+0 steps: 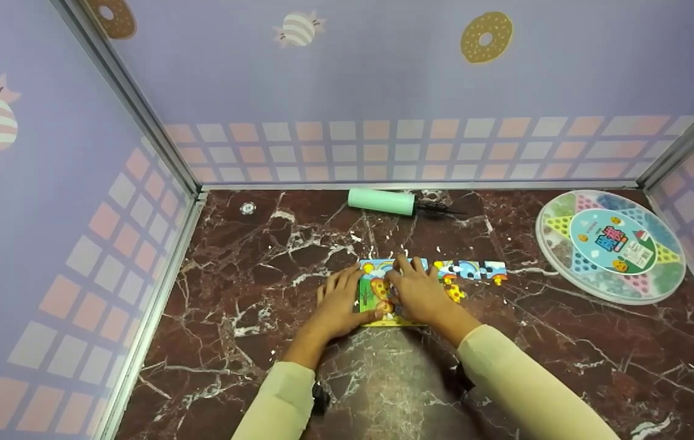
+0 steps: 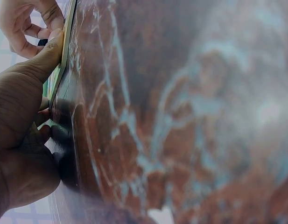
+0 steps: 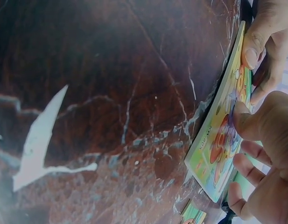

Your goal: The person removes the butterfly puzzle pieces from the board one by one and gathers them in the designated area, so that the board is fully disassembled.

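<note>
On the table (image 1: 243, 354), the jigsaw board (image 1: 369, 298) is looking light, stiff, best held by its edges; the left hand (image 1: 342, 305), outstretched, is bracing it; whether the right hand (image 1: 421, 294) is pinching, I can't tell.

One bare left hand (image 1: 339, 304) and one bare right hand (image 1: 421, 296) show, with one colourful rectangular jigsaw board (image 1: 369, 298) and at least four loose printed puzzle pieces (image 1: 469, 271) to its right. There are also one mint-green cylinder (image 1: 381, 201) with a black end, one small round white-and-black disc (image 1: 247, 208) at the far left, and one round translucent plastic case (image 1: 612, 244) at right.
</note>
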The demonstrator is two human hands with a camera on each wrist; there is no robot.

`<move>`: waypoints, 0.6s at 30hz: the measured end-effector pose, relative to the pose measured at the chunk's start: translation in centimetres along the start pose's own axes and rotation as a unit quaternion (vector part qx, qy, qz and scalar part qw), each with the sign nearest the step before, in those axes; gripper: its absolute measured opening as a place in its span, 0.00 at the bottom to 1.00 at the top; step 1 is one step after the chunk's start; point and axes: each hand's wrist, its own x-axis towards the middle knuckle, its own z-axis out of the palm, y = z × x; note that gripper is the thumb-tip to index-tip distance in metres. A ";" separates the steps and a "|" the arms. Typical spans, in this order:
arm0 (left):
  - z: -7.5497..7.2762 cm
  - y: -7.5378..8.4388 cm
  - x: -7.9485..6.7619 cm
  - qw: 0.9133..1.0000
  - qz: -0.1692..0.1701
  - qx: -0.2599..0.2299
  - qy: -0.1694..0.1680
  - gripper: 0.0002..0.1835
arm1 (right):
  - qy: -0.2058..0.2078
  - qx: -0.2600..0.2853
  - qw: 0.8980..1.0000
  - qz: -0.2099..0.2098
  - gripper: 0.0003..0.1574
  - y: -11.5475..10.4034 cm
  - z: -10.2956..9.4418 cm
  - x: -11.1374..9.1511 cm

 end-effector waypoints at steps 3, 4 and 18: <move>0.0 0.0 -0.1 1.000 0.005 0.015 0.005 0.57 | 0.005 0.002 1.000 -0.004 0.23 0.1 0.1 0.0; 0.1 0.0 -0.1 1.000 0.008 0.022 0.009 0.57 | 0.006 0.002 1.000 -0.006 0.23 0.1 0.1 0.0; -0.5 0.7 -0.3 1.000 0.001 0.019 -0.004 0.56 | 0.007 -0.005 1.000 -0.030 0.24 0.2 0.3 -0.1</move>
